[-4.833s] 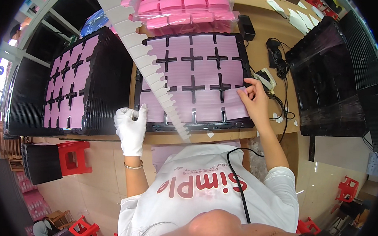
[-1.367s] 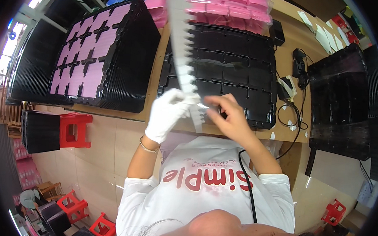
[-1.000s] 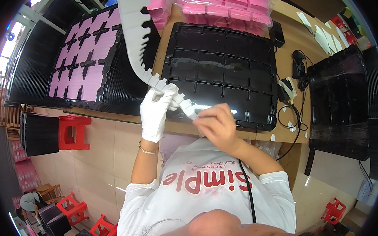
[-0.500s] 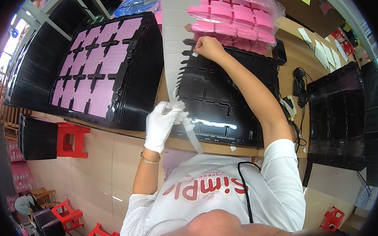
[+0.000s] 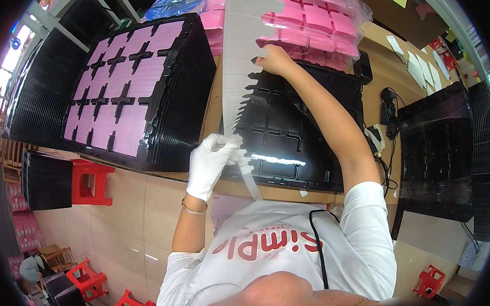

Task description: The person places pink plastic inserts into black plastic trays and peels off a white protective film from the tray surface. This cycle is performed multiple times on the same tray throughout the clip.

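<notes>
A long whitish sheet strip (image 5: 241, 46) with a notched right edge runs from the far edge of view down toward me. My left hand (image 5: 214, 159), in a white glove, pinches its narrow near part, and a loose tail hangs past the table edge. My bare right hand (image 5: 274, 60) reaches far forward, fingers closed at the notched edge; the fingertips are partly hidden. Under the strip and my right forearm lies a shiny black plastic tray (image 5: 313, 135) with cross-shaped ridges.
A tall stack of black trays (image 5: 181, 93) holding pink sheets stands at left. Bagged pink foam pieces (image 5: 314, 22) lie at the far side. More black trays (image 5: 435, 159), a black cable (image 5: 391, 128) and paper slips (image 5: 418, 71) are at right. A red stool (image 5: 91, 183) is on the floor.
The far part of the strip has swung right, and my right hand has shifted slightly right with it. A small white scrap by its fingertips no longer shows. My left hand has barely moved.
</notes>
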Motion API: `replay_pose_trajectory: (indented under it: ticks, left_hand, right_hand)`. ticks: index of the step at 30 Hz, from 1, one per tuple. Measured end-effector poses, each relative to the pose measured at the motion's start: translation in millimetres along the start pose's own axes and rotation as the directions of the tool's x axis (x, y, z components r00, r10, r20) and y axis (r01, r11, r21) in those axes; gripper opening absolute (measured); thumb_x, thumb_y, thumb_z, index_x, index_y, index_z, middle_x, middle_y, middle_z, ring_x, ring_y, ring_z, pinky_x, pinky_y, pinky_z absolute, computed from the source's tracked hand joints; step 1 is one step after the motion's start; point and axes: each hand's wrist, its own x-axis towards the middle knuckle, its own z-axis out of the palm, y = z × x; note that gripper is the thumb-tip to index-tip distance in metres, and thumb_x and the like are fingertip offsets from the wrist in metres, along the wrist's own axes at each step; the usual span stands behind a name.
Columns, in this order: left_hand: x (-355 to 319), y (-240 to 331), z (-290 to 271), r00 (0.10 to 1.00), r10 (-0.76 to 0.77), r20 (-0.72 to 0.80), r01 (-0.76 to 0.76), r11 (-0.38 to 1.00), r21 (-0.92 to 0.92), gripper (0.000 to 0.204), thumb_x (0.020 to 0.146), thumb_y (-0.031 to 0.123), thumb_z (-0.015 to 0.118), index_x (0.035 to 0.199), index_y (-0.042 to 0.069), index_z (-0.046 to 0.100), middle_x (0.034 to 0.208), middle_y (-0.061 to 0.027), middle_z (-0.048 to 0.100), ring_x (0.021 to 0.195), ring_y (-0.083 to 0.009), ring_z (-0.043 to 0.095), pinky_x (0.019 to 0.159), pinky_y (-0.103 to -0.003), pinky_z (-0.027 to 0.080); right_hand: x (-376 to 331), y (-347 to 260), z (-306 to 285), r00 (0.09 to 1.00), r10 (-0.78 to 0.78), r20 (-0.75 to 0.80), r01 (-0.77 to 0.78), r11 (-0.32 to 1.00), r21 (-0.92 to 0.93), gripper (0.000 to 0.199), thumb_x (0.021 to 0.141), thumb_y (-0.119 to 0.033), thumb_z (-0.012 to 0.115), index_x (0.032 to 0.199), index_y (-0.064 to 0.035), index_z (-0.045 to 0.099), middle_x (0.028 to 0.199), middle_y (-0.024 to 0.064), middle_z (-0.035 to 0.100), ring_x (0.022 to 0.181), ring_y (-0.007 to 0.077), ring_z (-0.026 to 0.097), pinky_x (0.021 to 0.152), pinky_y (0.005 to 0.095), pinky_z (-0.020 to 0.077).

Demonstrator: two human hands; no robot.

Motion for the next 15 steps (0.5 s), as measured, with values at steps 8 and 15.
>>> replay_pose_trajectory:
  ticks: [8,15]
  left_hand:
    - [0,3,3,1.000,0.008,-0.002,-0.008,1.000,-0.018,0.016,0.091,0.013,0.068,0.095,-0.002,0.062,0.083,-0.0086,0.070,0.074,-0.0129,0.070,0.063,-0.022,0.052]
    - [-4,-1,-10,0.987,0.100,-0.122,-0.112,0.989,-0.099,0.011,0.093,0.008,0.064,0.085,0.003,0.057,0.082,-0.0068,0.069,0.073,-0.0117,0.069,0.057,-0.019,0.049]
  right_hand:
    - [-4,3,10,0.989,-0.047,-0.139,0.037,0.996,-0.077,0.019,0.068,-0.020,0.074,0.077,-0.0038,0.073,0.080,0.0183,0.069,0.079,0.0343,0.068,0.074,0.0410,0.0537]
    - [-69,-6,4,0.999,-0.009,0.034,-0.021,0.635,0.772,0.012,0.086,-0.012,0.063,0.091,-0.0015,0.065,0.094,0.0134,0.070,0.086,0.0187,0.067,0.079,0.0285,0.0533]
